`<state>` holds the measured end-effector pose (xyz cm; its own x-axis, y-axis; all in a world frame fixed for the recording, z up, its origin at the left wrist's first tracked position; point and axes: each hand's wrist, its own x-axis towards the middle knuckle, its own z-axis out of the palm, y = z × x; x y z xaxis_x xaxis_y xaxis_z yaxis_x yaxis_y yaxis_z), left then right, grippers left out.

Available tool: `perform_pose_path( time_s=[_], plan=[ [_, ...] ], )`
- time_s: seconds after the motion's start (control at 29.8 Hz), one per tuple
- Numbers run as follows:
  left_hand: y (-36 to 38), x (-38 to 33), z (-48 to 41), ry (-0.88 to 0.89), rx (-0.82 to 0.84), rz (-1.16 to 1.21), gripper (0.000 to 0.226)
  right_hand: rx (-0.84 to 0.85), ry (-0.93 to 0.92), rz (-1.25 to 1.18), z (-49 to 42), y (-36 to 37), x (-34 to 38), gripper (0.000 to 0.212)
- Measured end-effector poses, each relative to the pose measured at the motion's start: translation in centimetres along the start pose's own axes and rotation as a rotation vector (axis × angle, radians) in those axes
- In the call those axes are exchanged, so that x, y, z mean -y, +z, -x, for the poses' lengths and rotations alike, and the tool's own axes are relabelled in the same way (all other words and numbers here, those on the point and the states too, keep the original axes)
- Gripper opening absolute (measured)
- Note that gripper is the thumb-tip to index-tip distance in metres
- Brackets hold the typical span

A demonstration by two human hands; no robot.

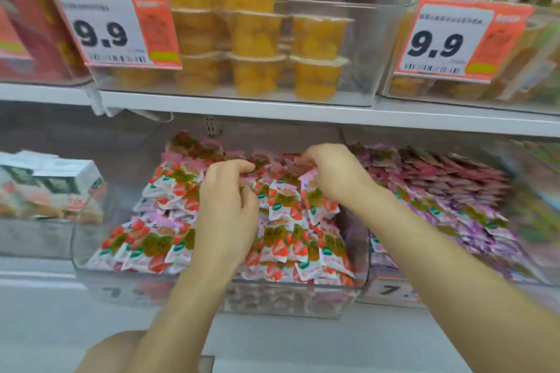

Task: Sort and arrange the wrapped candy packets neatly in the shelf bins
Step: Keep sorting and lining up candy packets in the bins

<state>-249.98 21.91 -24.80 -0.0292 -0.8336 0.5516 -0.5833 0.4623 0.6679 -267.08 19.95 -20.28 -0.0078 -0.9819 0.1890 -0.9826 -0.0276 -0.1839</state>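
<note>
Packets [281, 239] printed with strawberries fill the clear bin [291, 306] at centre frame, just under both hands. I judge my right hand [333, 175] nearer the back row, its fingers clamped on one packet [310, 180]. Left hand [227, 209] fingers curl among them, grip unclear. Price tags [103, 30] above read 9.9.

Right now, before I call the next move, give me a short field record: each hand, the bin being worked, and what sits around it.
left hand: fingers curled down among the strawberry packets; grip unclear
right hand: pinches strawberry packets near the back of the bin
middle bin: clear, filled with rows of strawberry packets
neighbour on the right: purple-pink packets in their own bin
upper shelf: orange cups stacked in a clear bin
price tag: reads 9.9
image: blurred toward the edges
</note>
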Motion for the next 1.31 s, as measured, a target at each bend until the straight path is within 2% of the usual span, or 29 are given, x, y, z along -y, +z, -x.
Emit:
perform_pose_path(
  time_s=[0.1,0.27,0.4,0.54,0.67,0.77,0.97,1.11,1.17,1.31],
  plan=[
    [0.4,-0.6,0.0,0.027,0.030,0.004,0.031,-0.111,-0.065,0.165,1.1,-0.4,0.2,0.041],
    [1.2,-1.4,0.4,0.069,0.090,-0.009,0.031,-0.196,-0.089,0.007,3.9,-3.0,-1.7,0.041],
    [2.5,-3.8,1.2,0.157,0.139,0.019,0.028,-0.149,-0.023,-0.256,7.2,-5.5,-5.6,0.033],
    [5.3,-8.6,2.3,0.344,0.192,0.038,0.027,-0.077,0.057,-0.391,10.7,-7.0,-12.1,0.030],
    [10.2,-13.4,4.0,0.458,0.334,0.054,0.029,-0.023,0.152,-0.542,13.9,-8.3,-18.8,0.028],
    [14.2,-15.4,4.9,0.466,0.433,0.046,0.028,0.003,0.212,-0.641,15.3,-8.7,-22.3,0.024],
    [18.9,-16.7,5.0,0.429,0.536,0.015,0.023,0.223,0.247,-0.786,15.0,-7.0,-26.1,0.028],
    [19.5,-16.2,4.8,0.394,0.545,0.003,0.025,0.454,0.223,-0.835,15.4,-4.9,-26.7,0.024],
    [19.6,-16.1,4.7,0.399,0.554,-0.017,0.024,0.574,0.200,-0.810,15.7,-4.5,-26.6,0.023],
    [19.7,-16.0,4.7,0.421,0.576,-0.042,0.024,0.697,0.143,-0.652,15.8,-4.3,-26.1,0.036]
  ],
)
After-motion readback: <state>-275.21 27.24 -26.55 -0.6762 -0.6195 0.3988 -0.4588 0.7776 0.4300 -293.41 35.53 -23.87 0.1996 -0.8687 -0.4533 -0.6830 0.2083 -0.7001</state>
